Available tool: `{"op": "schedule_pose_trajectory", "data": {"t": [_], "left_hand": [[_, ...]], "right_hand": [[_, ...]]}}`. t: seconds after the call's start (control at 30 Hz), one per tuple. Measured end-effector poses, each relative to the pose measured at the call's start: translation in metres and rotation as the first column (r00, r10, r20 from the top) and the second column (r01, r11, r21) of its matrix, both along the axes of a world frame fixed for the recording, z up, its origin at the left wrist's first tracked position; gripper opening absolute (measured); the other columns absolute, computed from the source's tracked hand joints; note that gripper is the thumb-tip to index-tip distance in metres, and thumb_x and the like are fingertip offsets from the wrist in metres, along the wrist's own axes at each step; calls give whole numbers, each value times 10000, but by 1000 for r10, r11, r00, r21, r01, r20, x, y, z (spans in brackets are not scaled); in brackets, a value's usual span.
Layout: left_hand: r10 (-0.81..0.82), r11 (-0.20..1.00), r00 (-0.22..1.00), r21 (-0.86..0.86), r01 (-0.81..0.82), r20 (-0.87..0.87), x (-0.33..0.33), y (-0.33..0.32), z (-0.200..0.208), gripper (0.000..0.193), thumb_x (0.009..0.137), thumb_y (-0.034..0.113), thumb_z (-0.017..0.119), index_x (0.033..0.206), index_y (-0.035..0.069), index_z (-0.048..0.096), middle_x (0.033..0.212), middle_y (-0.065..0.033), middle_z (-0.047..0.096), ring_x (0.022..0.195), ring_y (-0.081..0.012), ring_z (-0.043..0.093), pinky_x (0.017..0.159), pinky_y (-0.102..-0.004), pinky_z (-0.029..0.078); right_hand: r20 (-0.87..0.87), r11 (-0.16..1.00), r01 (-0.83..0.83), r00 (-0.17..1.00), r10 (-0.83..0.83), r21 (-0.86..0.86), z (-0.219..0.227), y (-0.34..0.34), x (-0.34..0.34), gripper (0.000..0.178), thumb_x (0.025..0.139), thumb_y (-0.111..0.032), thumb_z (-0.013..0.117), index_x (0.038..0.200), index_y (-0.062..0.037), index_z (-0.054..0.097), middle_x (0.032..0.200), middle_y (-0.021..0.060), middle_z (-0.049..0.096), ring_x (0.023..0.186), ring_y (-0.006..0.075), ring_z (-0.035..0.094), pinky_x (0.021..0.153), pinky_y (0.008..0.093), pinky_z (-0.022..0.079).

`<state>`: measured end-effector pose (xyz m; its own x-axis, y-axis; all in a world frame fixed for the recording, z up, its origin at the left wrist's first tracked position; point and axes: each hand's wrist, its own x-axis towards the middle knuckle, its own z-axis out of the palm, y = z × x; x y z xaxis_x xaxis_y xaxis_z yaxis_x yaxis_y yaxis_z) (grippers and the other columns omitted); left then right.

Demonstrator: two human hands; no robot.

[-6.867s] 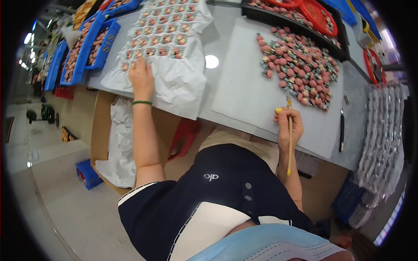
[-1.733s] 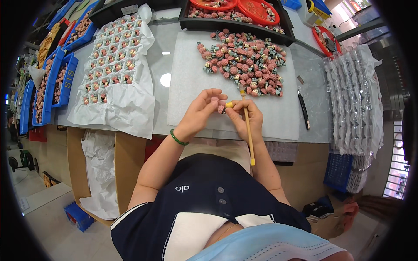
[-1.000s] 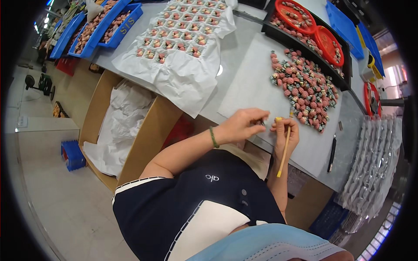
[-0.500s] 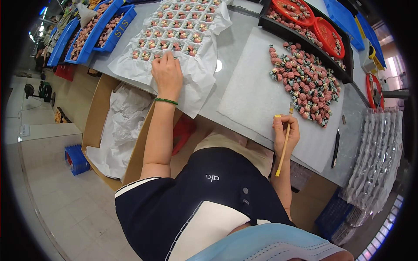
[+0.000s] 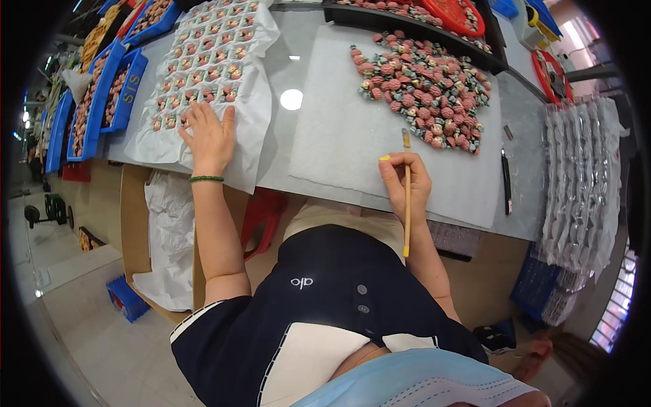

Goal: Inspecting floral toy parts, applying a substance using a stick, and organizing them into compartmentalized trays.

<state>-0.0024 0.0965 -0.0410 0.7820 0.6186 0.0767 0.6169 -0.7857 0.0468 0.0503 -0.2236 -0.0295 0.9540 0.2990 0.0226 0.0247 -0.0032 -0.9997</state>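
My left hand (image 5: 210, 138) lies with its fingers spread over the near edge of a white compartment tray (image 5: 178, 83). Small pink-and-cream figurines sit in the tray's cells, and white tissue paper (image 5: 249, 112) spreads beneath it. A thin paintbrush (image 5: 407, 197) with a yellow-tipped wooden handle is pinched in my right hand (image 5: 409, 178), bristles pointing away from me. Just beyond the brush lies a heap of small pink and grey-green figurines (image 5: 427, 91) on a white foam sheet (image 5: 329, 129). The brush tip appears apart from the heap.
A black tray (image 5: 380, 22) with a red round basket (image 5: 468, 19) stands behind the heap. To the right are a black pen-like tool (image 5: 506, 183) and stacked clear plastic trays (image 5: 576, 176). Blue bins (image 5: 116, 95) stand at left; an open carton (image 5: 132, 224) with crumpled paper is below the table edge.
My left hand has opened from bunched fingertips to spread fingers on the tray. My right hand still holds the paintbrush, now more upright. The whole view has shifted.
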Motion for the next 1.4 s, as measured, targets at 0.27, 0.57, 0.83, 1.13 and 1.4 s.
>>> {"op": "schedule_pose_trajectory", "data": {"t": [0.27,0.57,0.83,1.13,1.4], "left_hand": [[-323,716,705,-324,618,631,102,-128,51,295,798,200,566,1053,53,553,1023,-178,535,889,-327,539,751,-362,435],[-374,627,735,-430,650,566,143,-168,40,198,801,153,580,948,24,610,842,-95,588,712,-170,552,653,-265,444],[61,-264,915,-877,400,399,58,-175,43,221,849,139,546,1004,-13,584,819,-18,588,697,-62,506,642,-197,418],[113,-345,926,-859,377,361,30,-195,23,216,842,134,555,1001,-9,584,831,-28,590,694,-69,496,653,-205,419],[278,-647,925,-661,379,258,25,-200,27,221,853,74,512,1050,-23,535,1055,-125,569,951,-173,551,829,-297,443]], "right_hand": [[81,996,-15,996,23,-91,16,-23,0,107,792,-32,601,842,-15,508,804,14,548,662,37,468,587,166,390],[118,997,50,992,-44,-51,26,-37,-8,118,759,-60,638,784,-2,539,698,32,575,618,78,528,573,209,446],[55,992,125,990,-126,25,9,-33,-5,144,790,20,577,892,-6,479,907,77,544,745,90,534,664,200,452],[-115,986,106,989,-92,125,9,-24,-21,153,786,3,598,871,-2,471,883,93,554,751,123,571,688,233,486],[552,968,208,828,-98,-140,7,-26,-16,232,705,25,677,800,-20,470,849,119,594,735,160,590,671,250,474]]}}
